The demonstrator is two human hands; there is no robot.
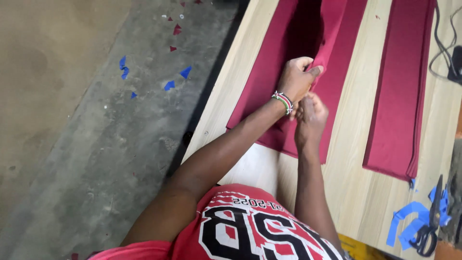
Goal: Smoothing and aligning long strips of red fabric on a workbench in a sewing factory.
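Dark red folded cloth piece (288, 62) lies on the pale wood-grain desk (356, 159), right under both hands. Left hand (296, 79) w/ beaded wristband pinches a raised fold of the cloth — thumb & fingers closed on it. Right hand (312, 115) sits just below, touching the left wrist, fingers curled; prob. gripping the cloth edge too, view unclear. Black-handled scissors (430, 226) lie well apart on blue paper scraps (409, 221).

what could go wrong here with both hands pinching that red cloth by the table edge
The left hand and right hand grip one fold of the red fabric, so a tug might skew the layers. The fabric lies near the table edge and could slide off. The scissors lie close by with blades exposed.
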